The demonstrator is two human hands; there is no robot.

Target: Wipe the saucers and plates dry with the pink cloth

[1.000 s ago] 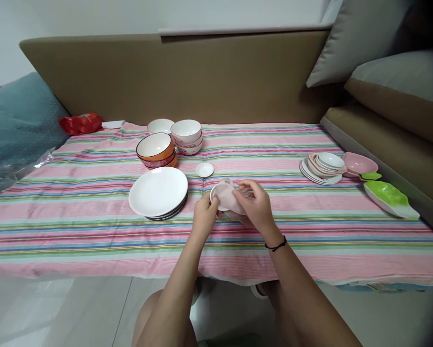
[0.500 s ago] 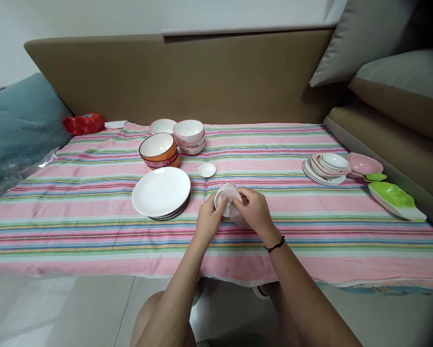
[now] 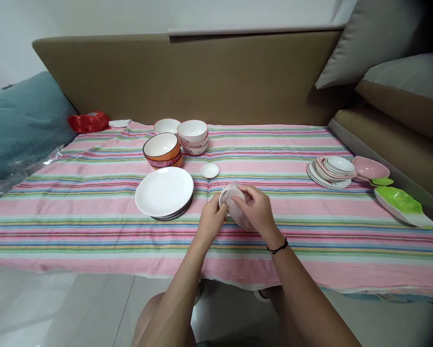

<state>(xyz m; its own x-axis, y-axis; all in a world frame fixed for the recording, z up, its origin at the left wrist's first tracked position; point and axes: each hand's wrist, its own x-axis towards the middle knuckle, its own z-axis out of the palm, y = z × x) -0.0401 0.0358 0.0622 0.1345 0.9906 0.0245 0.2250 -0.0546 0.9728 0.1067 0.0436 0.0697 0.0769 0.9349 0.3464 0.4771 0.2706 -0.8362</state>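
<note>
My left hand (image 3: 211, 219) grips the rim of a small white dish (image 3: 223, 198) just above the striped tablecloth (image 3: 93, 212). My right hand (image 3: 256, 211) presses a pale pink cloth (image 3: 235, 196) into that dish, fingers closed on the cloth. A black band sits on my right wrist. A tiny white saucer (image 3: 209, 170) lies just beyond my hands. To the left of them is a stack of white plates (image 3: 164, 197).
Stacked bowls, orange (image 3: 162, 150) and white (image 3: 192, 135), stand at the back. A pile of small plates (image 3: 332, 169), a pink bowl (image 3: 370, 168) and a green leaf-shaped dish (image 3: 402, 205) sit at the right. A red packet (image 3: 88, 121) lies far left. Sofa cushions surround the table.
The dish has tilted more upright in my left hand and the pink cloth has bunched into it. The view has shifted slightly to the left.
</note>
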